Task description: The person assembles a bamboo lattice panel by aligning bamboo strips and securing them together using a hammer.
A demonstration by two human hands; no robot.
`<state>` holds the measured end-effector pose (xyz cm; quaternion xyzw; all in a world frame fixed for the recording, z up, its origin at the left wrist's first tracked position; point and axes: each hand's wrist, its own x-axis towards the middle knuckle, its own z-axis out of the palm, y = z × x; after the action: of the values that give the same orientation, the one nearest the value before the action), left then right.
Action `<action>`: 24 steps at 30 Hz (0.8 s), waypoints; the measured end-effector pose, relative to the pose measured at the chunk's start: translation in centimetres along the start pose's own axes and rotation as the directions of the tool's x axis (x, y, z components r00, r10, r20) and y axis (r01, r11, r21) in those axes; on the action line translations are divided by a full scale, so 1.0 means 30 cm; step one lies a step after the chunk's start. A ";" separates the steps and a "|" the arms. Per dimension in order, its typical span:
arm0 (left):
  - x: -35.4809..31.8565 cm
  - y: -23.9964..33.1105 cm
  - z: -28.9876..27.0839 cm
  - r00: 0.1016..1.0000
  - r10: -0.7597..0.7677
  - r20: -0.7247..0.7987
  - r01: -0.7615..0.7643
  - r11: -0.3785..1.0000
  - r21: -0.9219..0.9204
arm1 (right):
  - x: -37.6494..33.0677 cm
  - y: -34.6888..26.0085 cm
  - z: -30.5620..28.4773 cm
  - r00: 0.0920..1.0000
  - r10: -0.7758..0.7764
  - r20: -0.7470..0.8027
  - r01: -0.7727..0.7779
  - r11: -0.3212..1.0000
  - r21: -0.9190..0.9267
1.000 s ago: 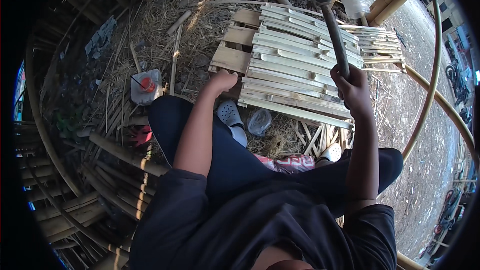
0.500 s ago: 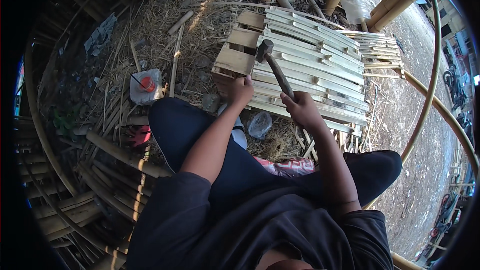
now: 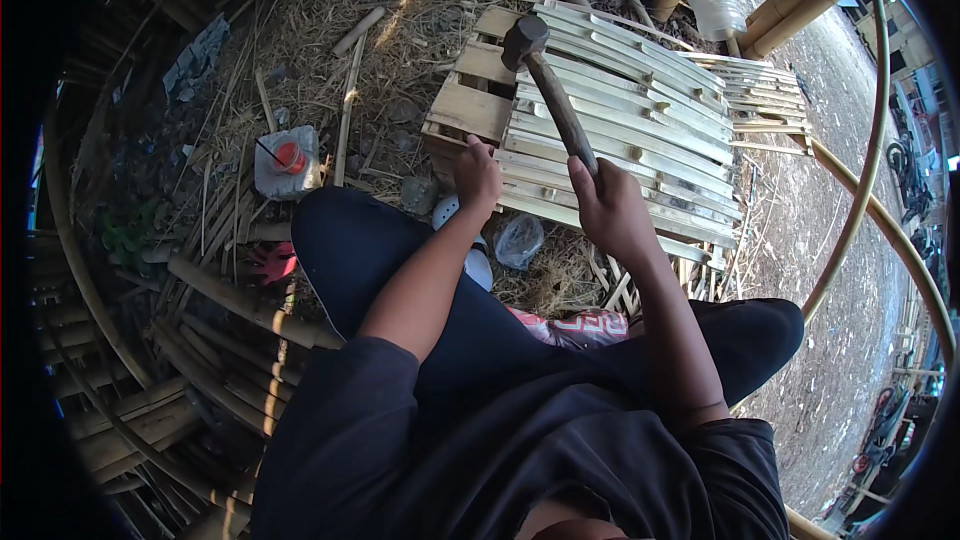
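Hammer point(image 3: 556, 95) slants head-first forward-left in right fingers point(image 3: 614, 187); left fingers' point(image 3: 478, 154) hold unclear.

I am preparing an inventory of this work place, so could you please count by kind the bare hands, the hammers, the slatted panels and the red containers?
Bare hands: 2 (left hand, right hand)
Dark-headed hammer with brown wooden handle: 1
Pale slatted wooden panels: 2 (large panel, small panel)
Small round red container: 1
Total: 6
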<state>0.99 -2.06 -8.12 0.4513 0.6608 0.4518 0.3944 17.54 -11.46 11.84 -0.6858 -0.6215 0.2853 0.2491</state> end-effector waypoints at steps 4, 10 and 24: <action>-0.054 0.112 0.017 0.997 -0.032 -0.072 0.026 0.997 -0.076 | 0.010 0.187 0.162 0.993 0.072 0.093 -0.052 0.977 -0.205; -0.005 0.062 0.002 0.994 -0.024 -0.106 0.019 0.999 -0.049 | 0.005 0.075 0.066 0.986 0.099 0.137 -0.097 0.995 -0.021; -0.003 0.066 0.000 0.990 -0.033 -0.135 0.039 0.999 0.036 | 0.079 0.170 0.165 0.989 0.135 0.066 -0.125 0.982 -0.143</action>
<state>1.48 -1.77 -6.22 0.4154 0.7026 0.4610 0.3483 17.85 -9.71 4.58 -0.7294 -0.6025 0.2827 0.1583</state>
